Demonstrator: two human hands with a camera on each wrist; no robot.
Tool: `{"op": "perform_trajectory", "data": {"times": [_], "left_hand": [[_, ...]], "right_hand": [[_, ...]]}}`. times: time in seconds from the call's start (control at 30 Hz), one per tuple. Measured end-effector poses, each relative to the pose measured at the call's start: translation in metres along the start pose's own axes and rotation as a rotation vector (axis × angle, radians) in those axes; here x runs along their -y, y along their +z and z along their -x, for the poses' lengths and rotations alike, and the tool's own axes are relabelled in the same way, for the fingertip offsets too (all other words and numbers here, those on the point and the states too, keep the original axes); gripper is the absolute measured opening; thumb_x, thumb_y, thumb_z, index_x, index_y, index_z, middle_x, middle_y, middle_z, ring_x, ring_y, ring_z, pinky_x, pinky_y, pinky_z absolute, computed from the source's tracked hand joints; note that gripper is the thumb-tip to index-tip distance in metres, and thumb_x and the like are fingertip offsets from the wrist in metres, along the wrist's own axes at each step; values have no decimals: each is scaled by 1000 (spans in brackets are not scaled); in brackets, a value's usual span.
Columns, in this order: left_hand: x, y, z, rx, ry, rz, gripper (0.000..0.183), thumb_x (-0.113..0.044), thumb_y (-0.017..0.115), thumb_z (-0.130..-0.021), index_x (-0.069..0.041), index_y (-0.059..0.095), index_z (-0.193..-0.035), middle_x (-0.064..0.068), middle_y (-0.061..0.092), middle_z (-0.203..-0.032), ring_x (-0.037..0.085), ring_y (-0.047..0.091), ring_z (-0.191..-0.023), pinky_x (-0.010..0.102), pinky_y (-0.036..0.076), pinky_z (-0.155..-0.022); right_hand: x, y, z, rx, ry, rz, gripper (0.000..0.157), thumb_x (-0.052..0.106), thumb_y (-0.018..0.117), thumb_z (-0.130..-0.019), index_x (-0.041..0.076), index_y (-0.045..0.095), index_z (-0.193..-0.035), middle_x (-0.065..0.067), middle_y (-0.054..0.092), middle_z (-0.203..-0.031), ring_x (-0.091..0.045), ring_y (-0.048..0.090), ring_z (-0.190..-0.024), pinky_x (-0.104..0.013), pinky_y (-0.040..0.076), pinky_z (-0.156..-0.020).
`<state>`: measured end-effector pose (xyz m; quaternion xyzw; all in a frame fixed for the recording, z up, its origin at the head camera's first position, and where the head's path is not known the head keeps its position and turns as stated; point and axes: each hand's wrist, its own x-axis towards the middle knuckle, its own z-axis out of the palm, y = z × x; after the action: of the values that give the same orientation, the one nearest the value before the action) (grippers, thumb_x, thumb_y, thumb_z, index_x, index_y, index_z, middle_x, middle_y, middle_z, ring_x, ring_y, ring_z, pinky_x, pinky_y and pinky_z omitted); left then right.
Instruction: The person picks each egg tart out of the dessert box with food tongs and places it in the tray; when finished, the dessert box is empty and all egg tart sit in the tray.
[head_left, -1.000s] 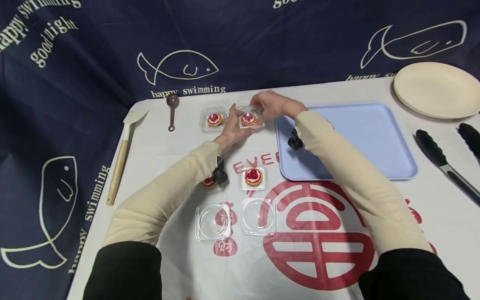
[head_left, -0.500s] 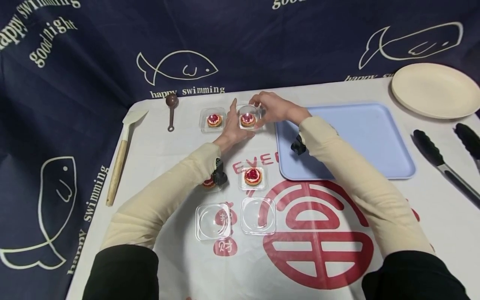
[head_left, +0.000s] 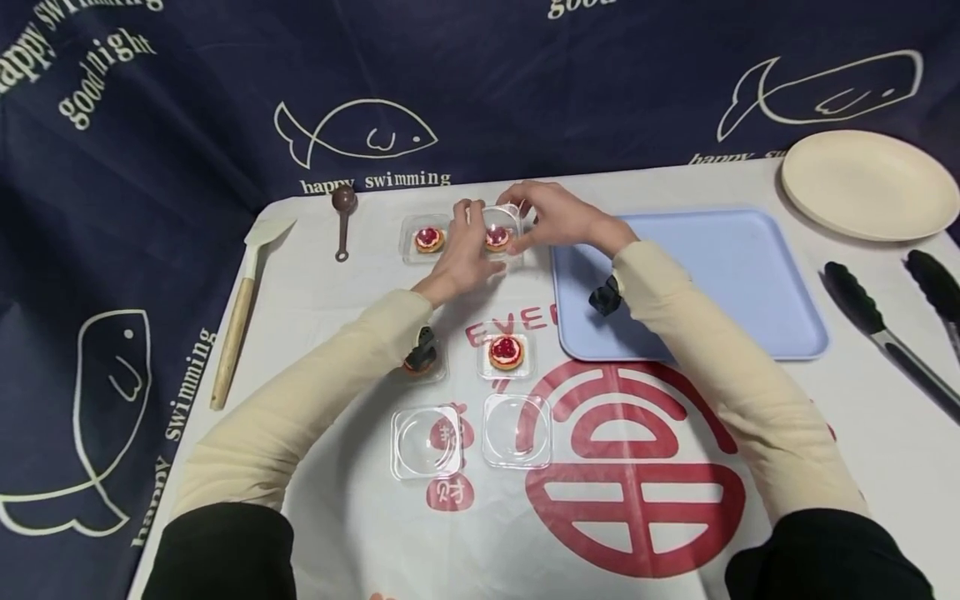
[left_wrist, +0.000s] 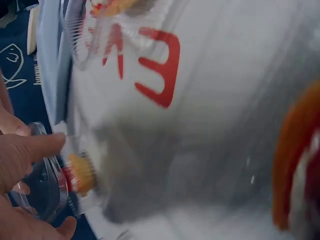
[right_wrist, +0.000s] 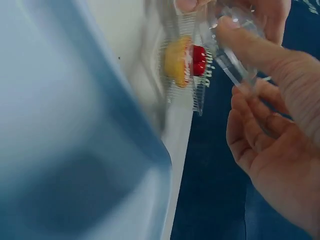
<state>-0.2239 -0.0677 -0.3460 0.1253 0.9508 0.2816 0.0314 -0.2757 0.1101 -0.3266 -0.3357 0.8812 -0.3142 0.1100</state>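
My right hand (head_left: 555,215) pinches a clear plastic lid (right_wrist: 232,45) between thumb and fingers, tilted over a red-topped tart (head_left: 497,239) in a clear plastic base. On the lid's left side, my left hand (head_left: 459,254) holds it too, with fingers bent behind it and the thumb low near the base. In the right wrist view, the lid stands slanted beside the tart's topping. Another boxed tart (head_left: 429,240) sits just left of the left hand. Nearer the front is a third tart (head_left: 506,352) in its box; one more box shows partly behind the left wrist camera.
Two clear plastic lids, a left one (head_left: 427,442) and a right one (head_left: 517,431), lie in front. A blue tray (head_left: 720,275) is under the right forearm. Around the edges are a cream plate (head_left: 870,183), tongs (head_left: 892,333), a brown measuring spoon (head_left: 343,221) and a spatula (head_left: 240,325).
The left fingers have gone from upright and straight to bent against the lid. The lid has risen slightly and tilts above the tart. The right forearm has shifted a little right.
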Motion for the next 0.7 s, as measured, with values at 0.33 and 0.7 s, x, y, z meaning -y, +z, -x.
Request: {"op": "perform_trajectory", "data": {"times": [0.33, 0.7], "left_hand": [[-5, -14, 9, -227, 293, -237, 77, -13, 79, -80, 11, 33, -137, 24, 40, -125, 35, 48, -111, 40, 45, -98], [7, -25, 19, 27, 222, 214, 78, -27, 73, -88, 5, 25, -142, 22, 39, -133, 34, 48, -121, 39, 46, -101]], "right_hand": [[18, -1, 15, 157, 330, -644, 81, 58, 17, -101, -11, 54, -124, -20, 68, -101, -22, 67, -90, -34, 54, -90], [24, 3, 29, 192, 397, -762, 74, 58, 26, -100, -6, 59, -118, -7, 68, -93, -14, 61, -79, -28, 51, -77]]}}
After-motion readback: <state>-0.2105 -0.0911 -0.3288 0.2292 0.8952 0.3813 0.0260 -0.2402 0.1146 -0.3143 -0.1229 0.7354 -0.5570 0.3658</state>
